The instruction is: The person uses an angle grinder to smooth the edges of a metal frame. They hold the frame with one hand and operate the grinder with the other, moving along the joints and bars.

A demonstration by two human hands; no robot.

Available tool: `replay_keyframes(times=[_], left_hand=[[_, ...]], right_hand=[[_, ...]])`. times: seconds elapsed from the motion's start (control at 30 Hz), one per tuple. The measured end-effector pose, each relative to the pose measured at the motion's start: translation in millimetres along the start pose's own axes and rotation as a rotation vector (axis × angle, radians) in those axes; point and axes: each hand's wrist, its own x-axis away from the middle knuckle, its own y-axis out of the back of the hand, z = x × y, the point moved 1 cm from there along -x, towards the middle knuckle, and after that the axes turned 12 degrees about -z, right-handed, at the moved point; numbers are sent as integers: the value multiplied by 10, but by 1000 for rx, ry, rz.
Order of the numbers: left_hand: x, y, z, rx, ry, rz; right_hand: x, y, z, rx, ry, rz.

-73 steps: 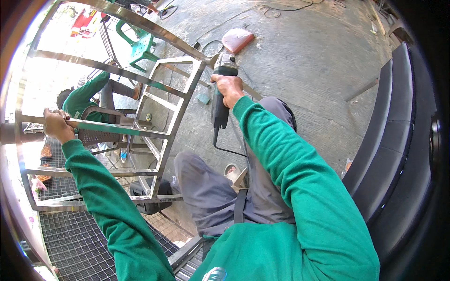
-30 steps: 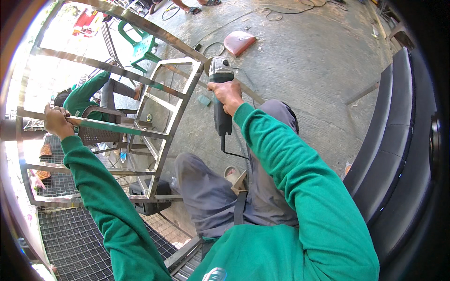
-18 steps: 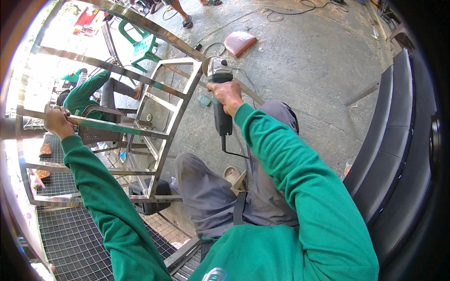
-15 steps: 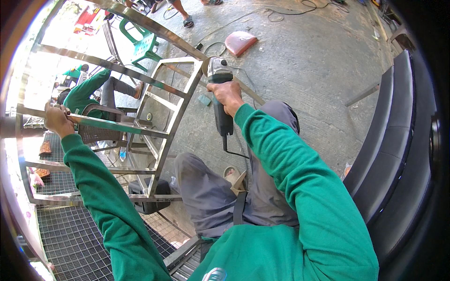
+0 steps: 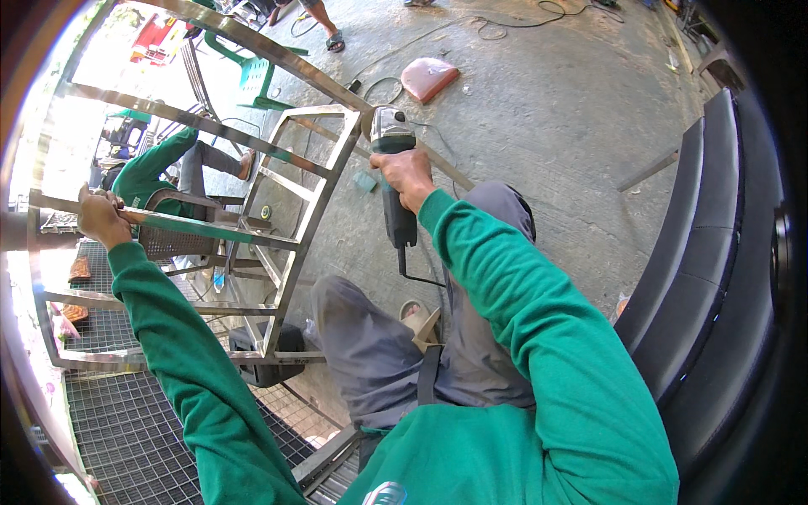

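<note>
My right hand (image 5: pixel 406 175) is wrapped round the body of a corded angle grinder (image 5: pixel 399 220), its grey metal head pointing away from me. The grinder's disc side meets a corner of a shiny metal chair frame (image 5: pixel 290 244); whether it touches cannot be made out. At the far left, my left hand (image 5: pixel 104 217) is closed round one of the frame's long bars. The frame lies tilted across my left side, with several parallel bars. From the grinder's lower end a black cord runs down past my knee.
A black padded seat (image 5: pixel 699 252) stands along the right. On the concrete floor (image 5: pixel 572 160) lie a reddish cushion-like block (image 5: pixel 429 78) and loose cables. Black wire mesh (image 5: pixel 126 421) spreads at lower left. Beyond the frame sits another person in a green sleeve (image 5: pixel 156 168), near a green plastic chair (image 5: pixel 255 80).
My hands, the grinder and the frame have barely shifted. In the background the green chair has tipped or moved slightly, and the other person's position differs a little.
</note>
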Motion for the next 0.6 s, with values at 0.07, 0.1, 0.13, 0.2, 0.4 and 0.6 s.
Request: replay_keyframes(times=[0.07,0.1,0.13,0.2,0.4,0.6], left_hand=[[-22,23,19,42,-7,19],[-33,22,29,49,-26,32],[-38,37,40,30,-11,-9],[-33,43,50,-12,-47,-24],[43,25,17,-31,-28,-44],[38,0,-36,-51,18,-93]], right_hand=[[6,-20,-5,34,43,-13],[8,-26,-4,32,45,3],[16,-29,-8,31,48,19],[27,-31,4,-8,34,33],[72,77,40,-202,-36,60],[76,175,145,-306,-56,55]])
